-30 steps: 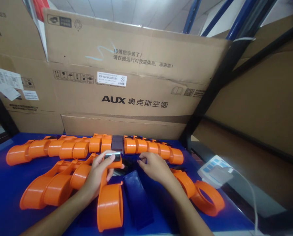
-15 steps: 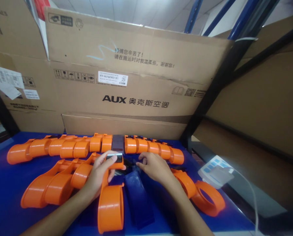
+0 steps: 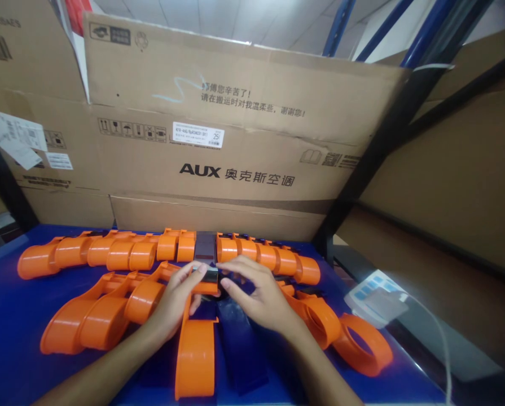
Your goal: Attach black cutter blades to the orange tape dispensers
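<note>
My left hand [image 3: 183,290] is closed on the top end of an orange tape dispenser [image 3: 196,355], whose round ring hangs down toward the front. A dark piece with a pale toothed edge [image 3: 207,274] sits on that end, under my left thumb. My right hand [image 3: 256,290] is just to the right of it, thumb and fingers apart, fingertips close to the toothed piece. Whether they touch it is unclear. Below my right hand lies a dark blue strip [image 3: 241,349]. Small dark parts between the hands are mostly hidden.
Several orange dispensers [image 3: 108,324] stand at the left, others [image 3: 364,344] at the right, and a row [image 3: 142,255] runs along the back of the blue table [image 3: 11,316]. A cardboard wall [image 3: 235,214] rises behind. A white device with a cable [image 3: 377,299] is at the right.
My right hand has moved left toward the dispenser end, and its fingers have spread. My left hand has shifted slightly right with the dispenser. The view has shifted a little.
</note>
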### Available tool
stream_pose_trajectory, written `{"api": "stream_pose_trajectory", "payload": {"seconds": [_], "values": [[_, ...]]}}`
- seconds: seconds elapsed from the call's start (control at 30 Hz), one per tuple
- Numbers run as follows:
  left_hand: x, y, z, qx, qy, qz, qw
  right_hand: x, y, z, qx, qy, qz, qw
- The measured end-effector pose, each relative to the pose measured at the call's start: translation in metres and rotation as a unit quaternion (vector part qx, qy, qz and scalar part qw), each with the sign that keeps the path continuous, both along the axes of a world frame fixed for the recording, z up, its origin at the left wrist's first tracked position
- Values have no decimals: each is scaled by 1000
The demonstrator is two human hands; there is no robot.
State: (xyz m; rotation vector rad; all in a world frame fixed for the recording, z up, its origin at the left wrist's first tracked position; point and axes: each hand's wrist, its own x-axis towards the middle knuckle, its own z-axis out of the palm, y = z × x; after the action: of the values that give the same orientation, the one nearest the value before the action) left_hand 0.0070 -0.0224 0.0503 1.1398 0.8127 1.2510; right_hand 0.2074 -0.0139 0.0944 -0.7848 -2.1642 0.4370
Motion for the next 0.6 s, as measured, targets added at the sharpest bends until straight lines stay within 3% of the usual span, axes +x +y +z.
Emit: {"api": "stream_pose_trajectory", "payload": {"seconds": [0.1, 0.6], "values": [[3, -2, 3, -7, -12, 24, 1000, -4, -3, -1, -3, -7, 38, 999], [2, 0, 4, -33, -43, 49, 997, -4, 1, -9, 35, 5, -19, 999]]}}
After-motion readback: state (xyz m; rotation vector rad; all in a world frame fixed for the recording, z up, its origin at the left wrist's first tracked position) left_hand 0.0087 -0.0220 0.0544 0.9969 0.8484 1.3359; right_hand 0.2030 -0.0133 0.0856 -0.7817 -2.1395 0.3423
